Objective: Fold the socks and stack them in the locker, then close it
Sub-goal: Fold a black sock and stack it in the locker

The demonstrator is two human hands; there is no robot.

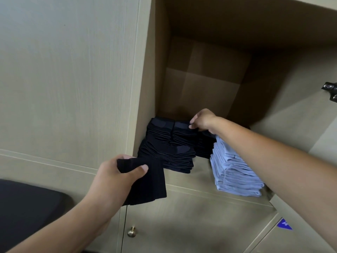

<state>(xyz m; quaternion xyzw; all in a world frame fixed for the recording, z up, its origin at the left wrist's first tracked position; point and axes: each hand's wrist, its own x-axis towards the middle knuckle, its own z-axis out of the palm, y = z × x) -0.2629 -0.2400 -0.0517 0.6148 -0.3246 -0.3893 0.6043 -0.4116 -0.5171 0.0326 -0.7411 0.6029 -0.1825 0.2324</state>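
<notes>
**Dark sock in hand at the open locker**

Open beige locker [200,181]: navy sock stacks [171,145] beside a pale-blue stack [235,172]. Right hand [202,121] pinches the rear stack's top; left hand [116,172] grips a folded black sock [145,183] just outside.

hinge [331,91] cut off at right, blue label [284,224] unreadable

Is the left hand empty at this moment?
No, the left hand grips a folded black sock in front of the open locker.
</notes>
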